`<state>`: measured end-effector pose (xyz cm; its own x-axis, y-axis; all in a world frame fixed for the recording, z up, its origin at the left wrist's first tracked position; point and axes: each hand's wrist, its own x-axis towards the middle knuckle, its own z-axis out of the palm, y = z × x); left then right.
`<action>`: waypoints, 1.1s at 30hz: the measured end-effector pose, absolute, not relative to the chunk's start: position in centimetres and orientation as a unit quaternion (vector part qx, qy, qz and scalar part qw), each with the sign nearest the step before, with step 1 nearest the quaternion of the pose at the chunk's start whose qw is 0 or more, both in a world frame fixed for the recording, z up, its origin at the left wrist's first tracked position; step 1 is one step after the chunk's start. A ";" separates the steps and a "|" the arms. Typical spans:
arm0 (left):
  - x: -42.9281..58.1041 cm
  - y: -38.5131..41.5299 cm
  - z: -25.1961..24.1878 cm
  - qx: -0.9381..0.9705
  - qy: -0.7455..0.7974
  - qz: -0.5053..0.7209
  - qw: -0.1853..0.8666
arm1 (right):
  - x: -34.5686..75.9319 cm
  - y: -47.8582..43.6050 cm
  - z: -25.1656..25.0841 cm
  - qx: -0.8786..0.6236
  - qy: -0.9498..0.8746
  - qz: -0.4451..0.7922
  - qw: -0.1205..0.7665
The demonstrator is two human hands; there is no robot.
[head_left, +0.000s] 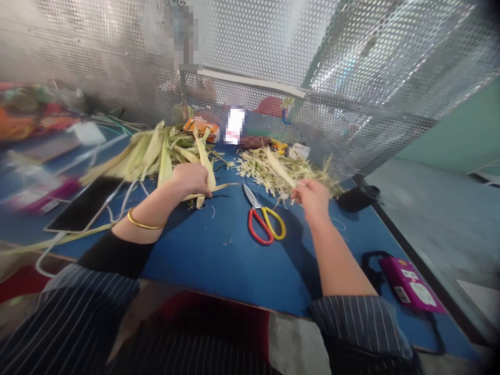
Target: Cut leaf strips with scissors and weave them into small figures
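My left hand [192, 180] is closed around pale green corn husks [205, 156], whose ends stick out above and below the fist. Behind it lies a heap of long husks [150, 151]. My right hand [312, 197] pinches the lower end of a single pale husk strip [279, 166], which slants up and left over a pile of shredded husk bits [258, 169]. On the blue table between my hands lie scissors [258, 208] with one red and one yellow handle, blades slightly apart. Neither hand touches them.
A black phone [88, 204] with a white cable lies at the left. A lit phone [235, 125] stands at the back by an orange packet [203, 129]. Rightward are a black cylinder [358, 198] and a magenta box [410, 285] with a black strap. Perforated metal sheeting [253, 41] borders the back.
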<state>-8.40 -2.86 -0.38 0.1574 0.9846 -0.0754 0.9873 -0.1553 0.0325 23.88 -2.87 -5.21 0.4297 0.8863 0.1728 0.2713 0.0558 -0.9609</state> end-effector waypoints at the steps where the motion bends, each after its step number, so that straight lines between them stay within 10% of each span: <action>1: -8.2 -2.9 -0.6 0.763 0.644 -0.041 0.029 | 23.8 -3.0 -5.4 -0.639 -0.489 0.265 0.531; 7: -8.6 -3.0 -0.3 0.776 0.631 0.002 0.016 | 23.8 -3.8 -5.1 -0.686 -0.616 0.167 0.349; 11: -9.1 -3.5 1.2 0.748 0.578 0.243 0.219 | 23.3 -4.4 -4.4 -0.707 -0.670 -0.024 0.225; 15: -7.0 -4.5 1.4 0.617 0.472 0.405 0.482 | 20.9 -5.9 -3.7 -0.601 -0.716 -0.026 0.354; 22: -2.1 -5.6 -1.4 0.491 0.433 0.481 0.583 | 14.8 -9.8 -4.1 -0.441 -0.605 0.552 0.366; 33: -1.4 -6.2 -2.5 0.516 0.449 0.434 0.586 | 16.0 -8.9 -4.4 -0.503 -0.633 0.381 0.448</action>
<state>-1.40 -6.19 -2.47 0.2189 0.9725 -0.0793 -0.0456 0.0914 0.9948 15.95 -8.86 -4.35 -0.0921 0.9788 0.1828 0.2959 0.2022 -0.9336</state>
